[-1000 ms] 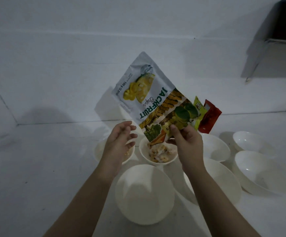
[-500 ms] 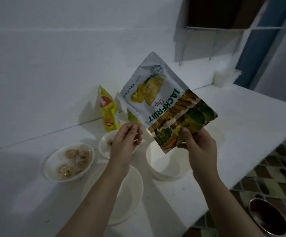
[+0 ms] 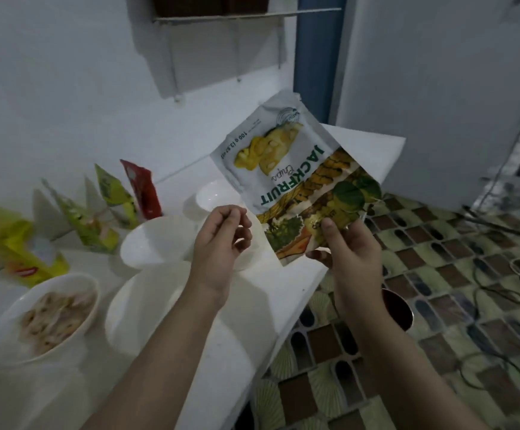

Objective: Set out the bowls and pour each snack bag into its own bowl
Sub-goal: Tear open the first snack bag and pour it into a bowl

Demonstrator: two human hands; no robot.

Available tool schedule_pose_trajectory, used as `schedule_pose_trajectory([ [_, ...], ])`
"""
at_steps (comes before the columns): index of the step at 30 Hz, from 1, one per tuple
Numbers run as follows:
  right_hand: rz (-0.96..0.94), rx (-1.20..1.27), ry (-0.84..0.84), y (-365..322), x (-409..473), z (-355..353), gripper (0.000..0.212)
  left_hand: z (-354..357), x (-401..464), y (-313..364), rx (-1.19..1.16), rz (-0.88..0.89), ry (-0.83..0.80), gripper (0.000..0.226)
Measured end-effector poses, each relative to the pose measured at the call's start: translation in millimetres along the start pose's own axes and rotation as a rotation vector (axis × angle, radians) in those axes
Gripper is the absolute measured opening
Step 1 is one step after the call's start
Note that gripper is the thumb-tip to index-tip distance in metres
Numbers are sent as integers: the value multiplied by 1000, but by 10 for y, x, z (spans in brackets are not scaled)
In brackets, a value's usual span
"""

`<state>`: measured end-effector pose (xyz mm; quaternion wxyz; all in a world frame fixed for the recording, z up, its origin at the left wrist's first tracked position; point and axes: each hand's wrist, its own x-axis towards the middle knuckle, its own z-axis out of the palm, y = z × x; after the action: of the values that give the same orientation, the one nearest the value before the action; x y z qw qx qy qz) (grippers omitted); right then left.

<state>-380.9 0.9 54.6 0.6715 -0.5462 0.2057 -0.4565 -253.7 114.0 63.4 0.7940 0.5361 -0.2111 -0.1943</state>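
— Right hand (image 3: 353,252)?
— Pinched the upside-down jackfruit chips bag (image 3: 296,178) at its lower edge, thumb on the front. Held clear of the counter (image 3: 271,305), out past its edge, above the tiled floor (image 3: 438,274).
— Left hand (image 3: 221,246)?
— Fingers curled loosely, tips near the thumb; gripped nothing certain. Just beside the bag, not touching.
— Changed since a second ago?
— Swung rightward, away from the filled bowl (image 3: 44,315), now far left. Bag apparently emptied, probably headed for disposal.
— Left to do?
— Several empty white bowls (image 3: 156,240) waited; unopened snack bags (image 3: 106,209) leaned against the wall behind.
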Motion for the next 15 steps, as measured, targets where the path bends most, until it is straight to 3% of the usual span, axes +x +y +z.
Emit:
schedule_pose_trajectory([
  [9, 13, -36, 191, -139, 1370, -1646, 12, 1802, 733, -948, 9, -103, -146, 21],
  [15, 160, -132, 378, 108, 1999, -2858, 15, 2822, 1069, -1738, 89, -261, -192, 21],
])
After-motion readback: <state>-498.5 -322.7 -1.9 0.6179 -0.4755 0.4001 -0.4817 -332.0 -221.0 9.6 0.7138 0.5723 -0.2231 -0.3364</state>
